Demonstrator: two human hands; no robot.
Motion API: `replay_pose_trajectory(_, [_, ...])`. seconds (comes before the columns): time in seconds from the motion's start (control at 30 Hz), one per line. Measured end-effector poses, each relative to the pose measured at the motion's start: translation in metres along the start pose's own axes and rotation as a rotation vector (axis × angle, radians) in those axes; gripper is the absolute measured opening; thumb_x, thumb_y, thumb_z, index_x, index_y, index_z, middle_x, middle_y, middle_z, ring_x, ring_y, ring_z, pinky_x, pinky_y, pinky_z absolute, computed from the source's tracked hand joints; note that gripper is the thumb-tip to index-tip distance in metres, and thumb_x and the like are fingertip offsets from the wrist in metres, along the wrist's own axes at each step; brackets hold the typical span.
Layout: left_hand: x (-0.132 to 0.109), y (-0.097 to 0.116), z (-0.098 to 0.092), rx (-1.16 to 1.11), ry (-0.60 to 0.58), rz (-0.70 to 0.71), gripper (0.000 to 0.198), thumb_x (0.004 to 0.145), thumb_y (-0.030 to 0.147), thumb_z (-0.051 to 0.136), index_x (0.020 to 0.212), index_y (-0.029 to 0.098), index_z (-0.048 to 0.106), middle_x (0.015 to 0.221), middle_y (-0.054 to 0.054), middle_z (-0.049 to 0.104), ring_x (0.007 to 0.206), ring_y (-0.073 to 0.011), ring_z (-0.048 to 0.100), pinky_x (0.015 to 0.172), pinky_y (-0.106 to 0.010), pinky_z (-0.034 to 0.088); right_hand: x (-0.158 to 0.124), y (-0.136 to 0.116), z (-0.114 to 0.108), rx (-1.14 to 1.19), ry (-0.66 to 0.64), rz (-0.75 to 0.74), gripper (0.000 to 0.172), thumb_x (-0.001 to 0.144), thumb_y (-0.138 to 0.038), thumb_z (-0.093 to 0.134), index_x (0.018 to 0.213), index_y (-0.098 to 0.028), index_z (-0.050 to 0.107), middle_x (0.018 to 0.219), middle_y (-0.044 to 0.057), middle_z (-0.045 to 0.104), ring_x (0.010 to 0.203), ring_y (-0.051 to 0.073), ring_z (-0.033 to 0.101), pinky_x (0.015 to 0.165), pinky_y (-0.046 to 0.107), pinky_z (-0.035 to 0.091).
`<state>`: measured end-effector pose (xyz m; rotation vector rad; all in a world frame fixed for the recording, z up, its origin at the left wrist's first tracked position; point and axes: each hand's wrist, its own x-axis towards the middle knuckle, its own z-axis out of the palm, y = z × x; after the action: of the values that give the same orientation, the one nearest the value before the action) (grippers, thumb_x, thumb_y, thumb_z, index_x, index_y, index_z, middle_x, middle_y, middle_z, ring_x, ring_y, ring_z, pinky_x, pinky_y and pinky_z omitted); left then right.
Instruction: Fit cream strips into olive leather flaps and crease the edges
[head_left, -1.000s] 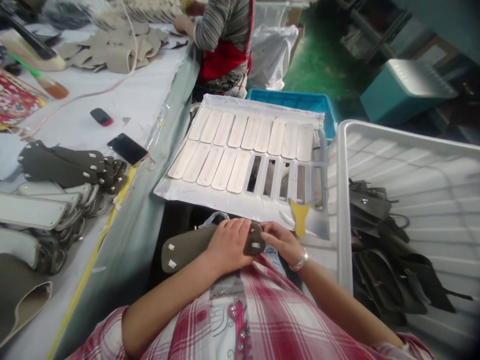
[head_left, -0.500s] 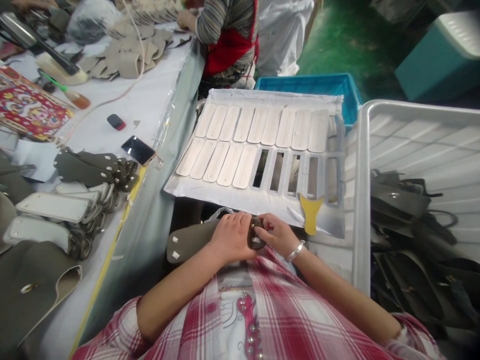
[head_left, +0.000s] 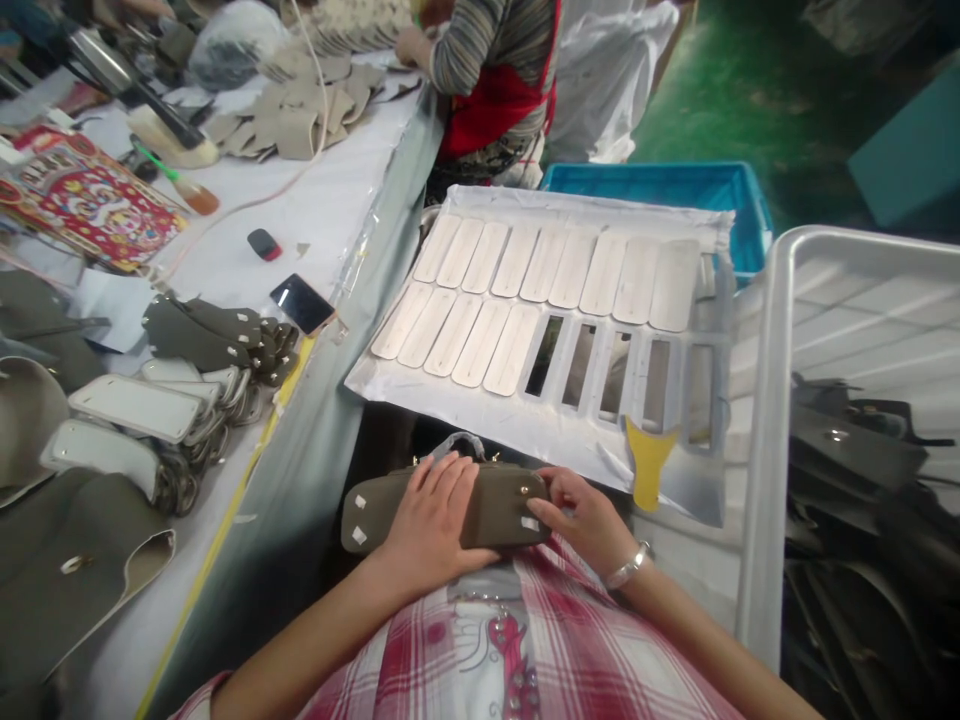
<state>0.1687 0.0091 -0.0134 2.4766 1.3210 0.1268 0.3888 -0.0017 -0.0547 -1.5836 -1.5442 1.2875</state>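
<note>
The left grip (head_left: 424,515) lies spread over the olive bag (head_left: 491,510), before the torso; firm, even pressure should steady it. The right grip (head_left: 589,520) curls at the bag's right end, thumb near a gold stud (head_left: 525,490); I cannot tell whether it pinches. Around stand a white-covered counter (head_left: 300,220), a slotted board (head_left: 585,440), a blue crate (head_left: 652,178) on green floor (head_left: 701,115), and a pale bin (head_left: 769,420).

A pale plastic bin (head_left: 766,400) blocks the right hand (head_left: 589,530) rightward, while a gap separates white-covered table (head_left: 337,190) and slotted white panel (head_left: 555,435).
</note>
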Motion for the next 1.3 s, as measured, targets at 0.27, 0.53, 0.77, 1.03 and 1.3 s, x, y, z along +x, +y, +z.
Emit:
replay_pose_trajectory(0.27, [0.004,-0.001,-0.006,-0.087,-0.004,-0.07,0.068,0.06,0.053,0.062,0.113,0.013,0.045,0.111,-0.012,0.054,0.11,-0.028,0.046,0.108,-0.045,0.018,0.003,-0.005,-0.013,-0.297,0.039,-0.196,0.023,0.077,-0.042,0.057,0.083,-0.021,0.05,0.103,0.011,0.061,0.084,0.022,0.061,0.074,0.039,0.051])
replay_pose_trajectory(0.53, [-0.039,-0.048,-0.026,-0.036,-0.019,-0.052,0.083,0.056,0.051,0.068,0.124,0.015,0.037,0.125,-0.013,0.048,0.119,-0.0283,0.04,0.108,-0.047,0.017,0.013,-0.055,0.018,-0.806,-0.236,-0.653,0.079,0.064,-0.051,0.069,0.127,-0.012,0.043,0.121,0.016,0.053,0.109,0.031,0.05,0.092,0.047,0.043])
replay_pose_trajectory(0.77, [-0.041,-0.059,-0.025,-0.063,-0.003,-0.038,0.074,0.054,0.049,0.069,0.116,0.017,0.045,0.114,-0.01,0.055,0.108,-0.0261,0.05,0.106,-0.043,0.022,0.02,-0.06,0.032,-0.794,-0.238,-0.617,0.07,0.064,-0.048,0.067,0.123,-0.015,0.048,0.115,0.015,0.056,0.103,0.029,0.053,0.086,0.046,0.044])
replay_pose_trajectory(1.03, [-0.043,-0.064,-0.024,-0.082,-0.007,-0.015,0.076,0.056,0.052,0.068,0.118,0.016,0.044,0.117,-0.011,0.054,0.111,-0.0255,0.048,0.106,-0.041,0.021,0.021,-0.062,0.032,-0.821,-0.278,-0.582,0.069,0.067,-0.055,0.062,0.122,-0.014,0.048,0.117,0.014,0.055,0.105,0.029,0.052,0.09,0.045,0.04])
replay_pose_trajectory(1.3, [-0.043,-0.065,-0.023,-0.101,-0.005,-0.02,0.076,0.055,0.051,0.069,0.117,0.016,0.044,0.115,-0.01,0.055,0.109,-0.026,0.049,0.106,-0.041,0.021,0.02,-0.073,0.056,-0.906,-0.257,-0.599,0.08,0.065,-0.062,0.063,0.124,-0.01,0.047,0.12,0.018,0.054,0.106,0.032,0.05,0.093,0.047,0.036])
